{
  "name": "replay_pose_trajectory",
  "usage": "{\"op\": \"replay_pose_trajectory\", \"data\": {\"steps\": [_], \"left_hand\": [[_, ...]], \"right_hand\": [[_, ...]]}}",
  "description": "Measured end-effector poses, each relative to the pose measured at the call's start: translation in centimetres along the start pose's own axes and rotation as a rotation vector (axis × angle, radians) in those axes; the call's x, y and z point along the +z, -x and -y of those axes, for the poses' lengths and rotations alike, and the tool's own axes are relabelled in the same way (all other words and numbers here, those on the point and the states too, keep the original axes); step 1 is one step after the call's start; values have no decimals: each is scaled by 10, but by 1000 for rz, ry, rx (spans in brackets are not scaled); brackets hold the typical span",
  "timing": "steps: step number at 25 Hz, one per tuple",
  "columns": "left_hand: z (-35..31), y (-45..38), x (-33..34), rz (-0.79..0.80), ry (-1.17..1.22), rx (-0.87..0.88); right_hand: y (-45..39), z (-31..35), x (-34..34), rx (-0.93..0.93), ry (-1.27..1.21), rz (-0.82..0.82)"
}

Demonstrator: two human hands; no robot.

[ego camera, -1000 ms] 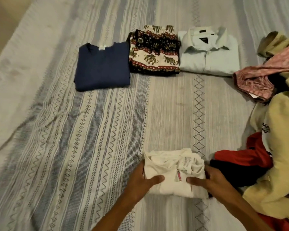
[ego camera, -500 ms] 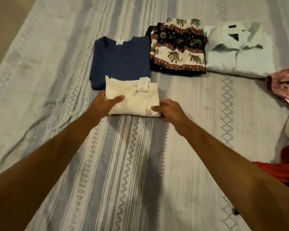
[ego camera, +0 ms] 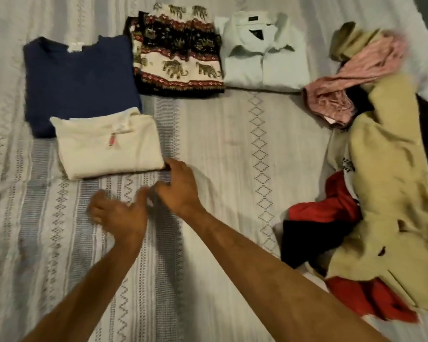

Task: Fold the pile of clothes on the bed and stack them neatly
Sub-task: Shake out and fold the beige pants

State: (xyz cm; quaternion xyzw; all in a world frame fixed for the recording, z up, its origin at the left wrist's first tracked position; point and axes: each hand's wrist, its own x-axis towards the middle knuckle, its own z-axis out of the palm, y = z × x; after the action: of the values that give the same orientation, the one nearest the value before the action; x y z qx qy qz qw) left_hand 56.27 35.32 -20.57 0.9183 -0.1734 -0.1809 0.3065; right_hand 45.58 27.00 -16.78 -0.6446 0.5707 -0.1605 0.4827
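A folded cream top (ego camera: 109,146) lies on the bed, its far edge overlapping the folded navy top (ego camera: 79,82). Beyond them sit folded elephant-print trousers (ego camera: 178,53) and a folded pale shirt (ego camera: 262,55) in a row. My left hand (ego camera: 119,213) hovers blurred below the cream top, fingers spread, holding nothing. My right hand (ego camera: 181,186) is just off the cream top's near right corner, fingers relaxed and empty. The unfolded pile (ego camera: 381,181) lies at the right: a beige coat, a pink garment, red and black pieces.
The striped grey bedspread (ego camera: 232,144) covers the whole view. Bare bedspread lies between the folded row and the pile, and in front of my arms.
Both hands carried the cream top from the near bed up against the navy top, then let go of it and drew back. The view has swung right toward the pile.
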Motion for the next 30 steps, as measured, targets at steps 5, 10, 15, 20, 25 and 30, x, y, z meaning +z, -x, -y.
{"op": "replay_pose_trajectory", "data": {"steps": [5,10,15,20,25,30], "left_hand": [[-28,67,28,218,-209,211],[-92,152,61,501,-56,391],[-186,284,85,893,151,509],[-200,374,120,1183,-265,619],[-181,395,121,1051,-281,656],[-210,421,52,1023,41,706]], "right_hand": [[27,-30,-77,-128,360,169],[80,-64,-226,-214,623,44],[158,-129,-398,-13,788,-463],[223,-249,-481,666,617,-152],[259,-306,-460,621,529,28],[266,-280,-456,606,14,-198]]}}
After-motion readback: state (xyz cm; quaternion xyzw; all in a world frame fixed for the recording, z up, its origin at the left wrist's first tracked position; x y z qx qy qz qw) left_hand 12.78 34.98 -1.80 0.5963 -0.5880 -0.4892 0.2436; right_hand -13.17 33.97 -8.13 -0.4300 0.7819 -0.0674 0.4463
